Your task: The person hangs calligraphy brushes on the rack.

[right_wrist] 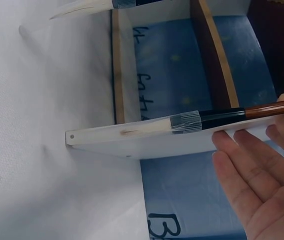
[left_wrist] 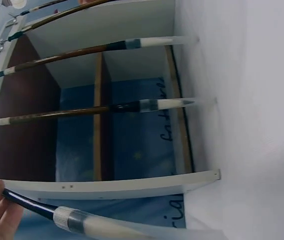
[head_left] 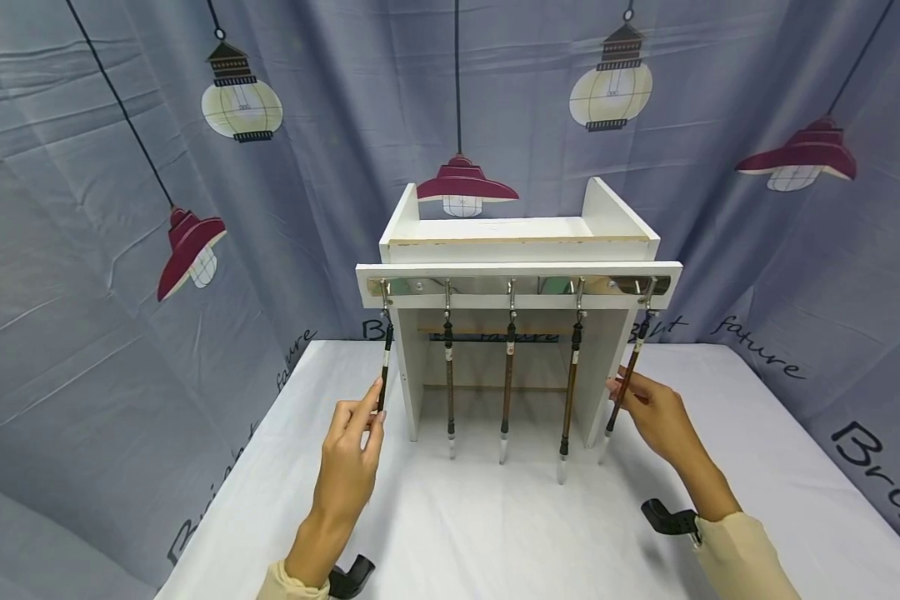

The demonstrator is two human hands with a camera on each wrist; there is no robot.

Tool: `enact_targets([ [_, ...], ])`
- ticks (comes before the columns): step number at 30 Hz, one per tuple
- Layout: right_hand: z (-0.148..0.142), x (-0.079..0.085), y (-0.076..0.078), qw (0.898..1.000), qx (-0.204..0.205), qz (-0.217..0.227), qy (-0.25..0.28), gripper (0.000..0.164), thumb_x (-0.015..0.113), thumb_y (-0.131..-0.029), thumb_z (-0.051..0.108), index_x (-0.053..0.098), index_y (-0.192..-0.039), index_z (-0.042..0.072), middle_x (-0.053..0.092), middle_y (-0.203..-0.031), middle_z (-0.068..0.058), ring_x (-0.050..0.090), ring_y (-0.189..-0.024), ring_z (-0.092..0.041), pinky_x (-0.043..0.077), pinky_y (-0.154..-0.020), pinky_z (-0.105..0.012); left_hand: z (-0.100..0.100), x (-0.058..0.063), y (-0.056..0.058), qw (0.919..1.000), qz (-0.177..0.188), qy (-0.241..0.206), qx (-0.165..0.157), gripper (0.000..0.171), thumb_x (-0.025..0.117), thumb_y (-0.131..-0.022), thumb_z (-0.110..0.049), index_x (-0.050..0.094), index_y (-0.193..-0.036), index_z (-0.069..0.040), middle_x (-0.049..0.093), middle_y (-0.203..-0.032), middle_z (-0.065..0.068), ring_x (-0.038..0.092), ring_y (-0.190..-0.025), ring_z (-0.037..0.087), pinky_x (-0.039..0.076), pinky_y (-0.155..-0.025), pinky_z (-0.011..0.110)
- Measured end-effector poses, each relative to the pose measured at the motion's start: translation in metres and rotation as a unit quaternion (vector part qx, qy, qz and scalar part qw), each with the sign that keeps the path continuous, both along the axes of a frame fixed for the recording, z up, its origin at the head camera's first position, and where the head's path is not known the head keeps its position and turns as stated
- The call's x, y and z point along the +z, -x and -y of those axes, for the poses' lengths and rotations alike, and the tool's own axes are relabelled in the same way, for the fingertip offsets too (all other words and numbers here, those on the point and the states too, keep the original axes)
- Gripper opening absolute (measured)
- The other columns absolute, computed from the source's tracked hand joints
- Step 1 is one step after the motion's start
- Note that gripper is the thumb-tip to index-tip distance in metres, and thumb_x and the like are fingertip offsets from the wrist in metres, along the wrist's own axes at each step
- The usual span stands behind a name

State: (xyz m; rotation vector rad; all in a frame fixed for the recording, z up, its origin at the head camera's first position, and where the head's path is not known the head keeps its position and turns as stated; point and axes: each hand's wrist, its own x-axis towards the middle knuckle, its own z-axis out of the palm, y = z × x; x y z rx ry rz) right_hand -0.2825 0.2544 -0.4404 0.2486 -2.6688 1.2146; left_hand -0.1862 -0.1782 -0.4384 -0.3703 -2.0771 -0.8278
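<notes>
At the left end of a white wooden rack (head_left: 401,268), a writing brush (head_left: 387,358) with a dark handle hangs from a metal hook. My left hand (head_left: 348,458) pinches it between thumb and fingers, low on the handle; its pale bristles sit in a clear cap in the left wrist view. On the rightmost hook hangs a brown-handled writing brush (right_wrist: 269,108), tilted, its lower end toward the left. My right hand (head_left: 656,417) holds this brush at the handle with the fingertips, the other fingers spread. Between the hands, three more brushes (head_left: 508,375) hang from hooks.
Behind the brushes stands the rack's white box frame, with side panels (head_left: 412,375) and an upper shelf (head_left: 502,227). A white cloth (head_left: 480,533) covers the table. A grey-blue curtain (head_left: 330,167) printed with lamps surrounds it. Black wrist mounts (head_left: 667,518) stick out from both sleeves.
</notes>
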Motion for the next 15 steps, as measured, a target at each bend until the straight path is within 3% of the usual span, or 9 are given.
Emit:
enact_targets([
  [8, 0.001, 0.0, 0.0, 1.0, 0.0, 0.008, 0.003, 0.059, 0.057, -0.111, 0.037, 0.055, -0.147, -0.009, 0.072, -0.124, -0.029, 0.068, -0.119, -0.049, 0.051, -0.102, -0.068, -0.005, -0.012, 0.012, 0.9998, -0.017, -0.014, 0.003, 0.06, 0.071, -0.095, 0.01, 0.057, -0.152, -0.006, 0.062, -0.108, 0.013, 0.07, -0.092, 0.022, 0.063, -0.077, 0.026],
  [15, 0.001, 0.001, 0.0, 1.0, -0.002, 0.01, 0.004, 0.062, 0.056, -0.111, 0.04, 0.052, -0.149, -0.009, 0.071, -0.126, -0.029, 0.067, -0.12, -0.049, 0.052, -0.102, -0.068, -0.011, -0.016, 0.024, 0.9993, 0.012, -0.035, 0.002, 0.06, 0.069, -0.099, 0.003, 0.05, -0.155, -0.008, 0.061, -0.112, 0.015, 0.072, -0.097, 0.028, 0.065, -0.081, 0.04],
])
